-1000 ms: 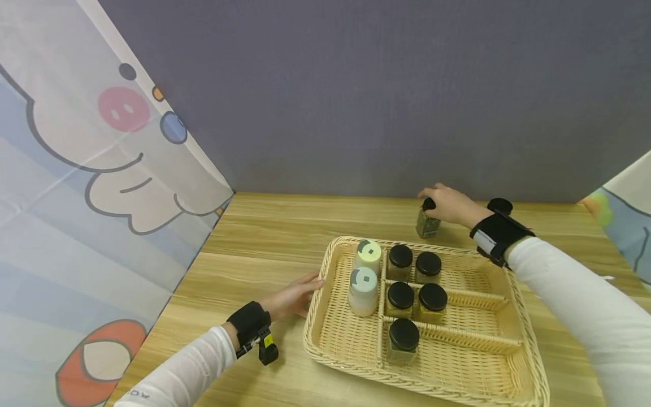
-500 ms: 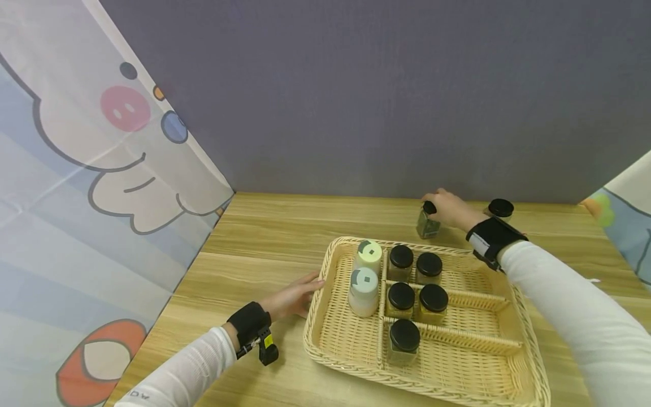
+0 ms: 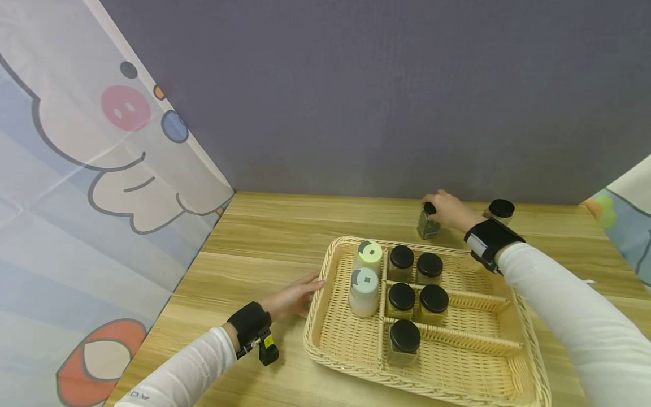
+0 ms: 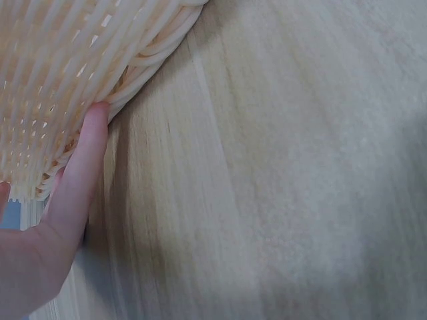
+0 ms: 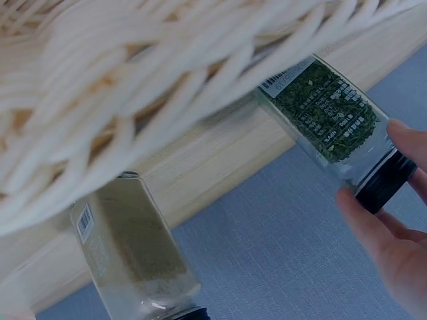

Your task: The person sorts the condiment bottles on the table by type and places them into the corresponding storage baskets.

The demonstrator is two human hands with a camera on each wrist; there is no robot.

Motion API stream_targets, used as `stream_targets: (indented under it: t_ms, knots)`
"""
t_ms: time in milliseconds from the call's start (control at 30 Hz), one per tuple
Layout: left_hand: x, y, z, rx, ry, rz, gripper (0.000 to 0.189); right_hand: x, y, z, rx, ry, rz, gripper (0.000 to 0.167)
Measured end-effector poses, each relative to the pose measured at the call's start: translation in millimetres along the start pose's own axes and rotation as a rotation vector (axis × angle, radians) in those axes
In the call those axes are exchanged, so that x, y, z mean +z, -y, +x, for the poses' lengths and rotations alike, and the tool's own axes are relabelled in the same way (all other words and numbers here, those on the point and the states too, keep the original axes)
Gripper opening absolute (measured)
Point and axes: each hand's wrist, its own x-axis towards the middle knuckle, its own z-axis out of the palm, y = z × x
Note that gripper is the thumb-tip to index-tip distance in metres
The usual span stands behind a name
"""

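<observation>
At the back of the table, my right hand pinches the black lid of a clear glass spice jar between thumb and fingers. Green dried herbs and a printed label show on this jar in the right wrist view. My left hand lies against the left outer side of a woven basket. One straight finger touches the weave in the left wrist view. Inside the basket, two white-capped containers stand in the left compartment, and several black-lidded jars stand in the divided part.
Another black-lidded jar stands behind my right wrist; the right wrist view shows a jar of brownish powder. A grey upright panel closes off the table's back. A printed cloth hangs at the left.
My right hand has settled slightly lower and to the right on the herb jar's lid. The left hand and basket stay where they were.
</observation>
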Motion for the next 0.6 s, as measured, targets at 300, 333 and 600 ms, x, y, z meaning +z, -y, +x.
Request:
stream_targets:
  t_ms: [300,333,600]
  knots:
    - [0.1,0.4,0.4,0.007,0.006,0.009,0.058,-3.6,2.8,-1.0,-0.001,0.003,-0.004,0.038]
    - [0.1,0.4,0.6,0.007,0.005,0.008,0.058,-4.3,3.4,-1.2,0.001,0.002,-0.003,0.037]
    - [-0.3,0.4,1.6,0.005,-0.002,-0.001,0.060,-6.4,3.7,-3.0,-0.009,-0.012,0.022,0.034]
